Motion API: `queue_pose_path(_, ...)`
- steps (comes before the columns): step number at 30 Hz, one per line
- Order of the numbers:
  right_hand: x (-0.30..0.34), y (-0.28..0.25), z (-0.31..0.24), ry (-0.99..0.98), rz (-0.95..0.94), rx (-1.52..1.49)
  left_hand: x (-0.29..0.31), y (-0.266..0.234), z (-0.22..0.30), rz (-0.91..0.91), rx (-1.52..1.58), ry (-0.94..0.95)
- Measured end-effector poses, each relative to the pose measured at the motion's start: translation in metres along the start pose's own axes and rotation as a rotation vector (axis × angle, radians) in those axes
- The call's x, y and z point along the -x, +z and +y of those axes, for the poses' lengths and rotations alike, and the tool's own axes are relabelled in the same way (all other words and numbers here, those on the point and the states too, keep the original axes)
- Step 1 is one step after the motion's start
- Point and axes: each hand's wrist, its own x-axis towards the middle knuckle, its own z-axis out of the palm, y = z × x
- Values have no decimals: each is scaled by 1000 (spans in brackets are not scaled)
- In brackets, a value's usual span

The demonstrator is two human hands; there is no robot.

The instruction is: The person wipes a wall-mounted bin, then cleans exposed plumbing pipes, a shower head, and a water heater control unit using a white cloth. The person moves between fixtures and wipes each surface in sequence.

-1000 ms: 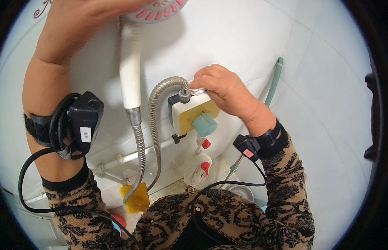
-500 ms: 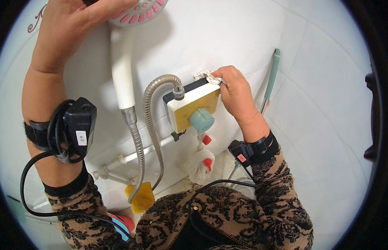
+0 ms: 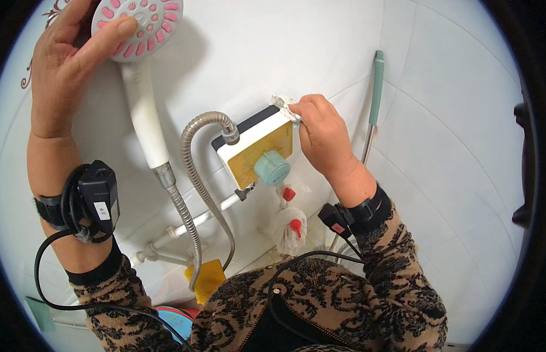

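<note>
My left hand (image 3: 61, 76) is at the upper left, gripping the white shower head (image 3: 145, 46) with its pink nozzles. The thumb presses on its face, and the other fingers are partly hidden behind it. A metal hose (image 3: 185, 218) runs down from its white handle. To the right, my right hand (image 3: 324, 134) pinches a crumpled white cloth or tissue (image 3: 283, 106) against the upper right corner of a white control box (image 3: 255, 131). The box has a yellow front, a dark back edge and a pale green knob (image 3: 271, 168). A second hose stretch (image 3: 193, 129) joins its top.
A green-handled pole (image 3: 376, 88) leans on the wall at right. Below the box are a white pipe (image 3: 185, 227), red-handled valves (image 3: 289, 194) and a plastic bag. A yellow piece (image 3: 206, 280) and a blue and red basin (image 3: 176, 322) sit lower down. A black cable (image 3: 44, 281) hangs from my left forearm.
The view has shifted, with the box and hoses now further left. My left hand and the shower head sit lower, showing more of its face. My right hand stays at the box corner with the cloth.
</note>
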Motion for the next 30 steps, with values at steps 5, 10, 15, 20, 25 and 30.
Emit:
queue_pose_path(5,31,-2,-5,66,-3,-12,3,-1,-6,-11,3,-43)
queue_pose_path(10,8,-22,12,45,105,-123,6,3,-3,13,16,-18)
queue_pose_path(15,-44,-20,31,85,-448,-186,7,2,-7,34,-31,-23)
queue_pose_path(20,-69,-5,34,50,-660,-97,8,2,-8,20,1,-69)
queue_pose_path(25,-78,-9,38,343,-892,-195,4,5,-1,1,-35,-66)
queue_pose_path(30,-71,-8,44,542,-826,-475,2,13,3,56,18,-45)
